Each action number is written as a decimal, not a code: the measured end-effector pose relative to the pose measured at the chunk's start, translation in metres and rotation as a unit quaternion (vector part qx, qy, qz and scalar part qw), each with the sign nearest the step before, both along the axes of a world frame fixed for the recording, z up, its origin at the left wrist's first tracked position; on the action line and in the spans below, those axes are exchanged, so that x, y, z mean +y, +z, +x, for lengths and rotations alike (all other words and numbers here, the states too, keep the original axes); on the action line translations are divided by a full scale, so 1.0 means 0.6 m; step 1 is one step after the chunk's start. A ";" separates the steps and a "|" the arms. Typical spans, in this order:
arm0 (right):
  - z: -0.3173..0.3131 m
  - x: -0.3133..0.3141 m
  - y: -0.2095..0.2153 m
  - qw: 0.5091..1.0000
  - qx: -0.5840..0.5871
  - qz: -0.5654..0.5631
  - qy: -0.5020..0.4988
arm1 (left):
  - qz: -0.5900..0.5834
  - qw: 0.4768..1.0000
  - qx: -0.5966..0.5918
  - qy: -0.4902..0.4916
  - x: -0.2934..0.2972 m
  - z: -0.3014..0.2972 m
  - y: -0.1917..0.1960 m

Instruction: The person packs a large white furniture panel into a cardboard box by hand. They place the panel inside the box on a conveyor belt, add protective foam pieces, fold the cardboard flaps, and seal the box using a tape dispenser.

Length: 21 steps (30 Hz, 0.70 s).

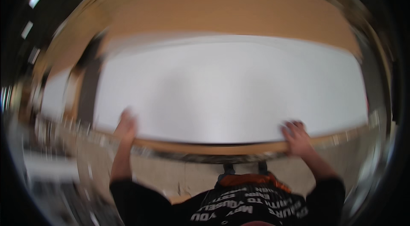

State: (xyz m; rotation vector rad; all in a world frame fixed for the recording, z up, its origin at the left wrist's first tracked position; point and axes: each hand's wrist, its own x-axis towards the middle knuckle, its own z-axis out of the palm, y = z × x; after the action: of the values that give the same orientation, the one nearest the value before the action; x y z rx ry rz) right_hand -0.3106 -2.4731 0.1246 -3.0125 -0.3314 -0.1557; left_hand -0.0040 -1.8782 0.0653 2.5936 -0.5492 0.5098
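A large white sheet or panel [230, 93] lies in front of me, over a brown board-like surface [230, 8] that shows along its far side. My right hand [297, 137] rests at the sheet's near edge, right of the middle, its fingers somewhat apart on the white surface. At the near left part of the same edge is my left hand [127, 125]. Motion smears its fingers, so their grip is unclear. Nothing separate shows in either hand.
A brown edge strip [222, 148] runs along the near side, between me and the sheet. Dark strips flank the sheet, one at the left [89, 91]. Farther left lies another white surface [55, 91]. Concrete-coloured floor [171, 172] shows below the near edge.
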 end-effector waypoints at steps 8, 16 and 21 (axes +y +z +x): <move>-0.062 -0.014 -0.029 0.997 0.066 -0.019 0.043 | 0.249 0.913 0.031 -0.322 -0.636 -0.446 0.109; -0.203 -0.149 -0.044 0.991 -0.103 0.070 0.045 | 0.304 0.901 0.037 -0.307 -0.716 -0.428 0.063; -0.367 -0.473 0.046 0.948 0.176 -0.042 -0.261 | 0.251 0.912 0.018 -0.323 -0.729 -0.423 0.043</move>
State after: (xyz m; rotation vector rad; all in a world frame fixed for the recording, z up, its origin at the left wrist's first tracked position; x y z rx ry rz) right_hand -0.5307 -2.7570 0.1524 -3.0499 0.5052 0.3616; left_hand -0.2581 -2.3153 0.0914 2.6224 -1.6249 0.0937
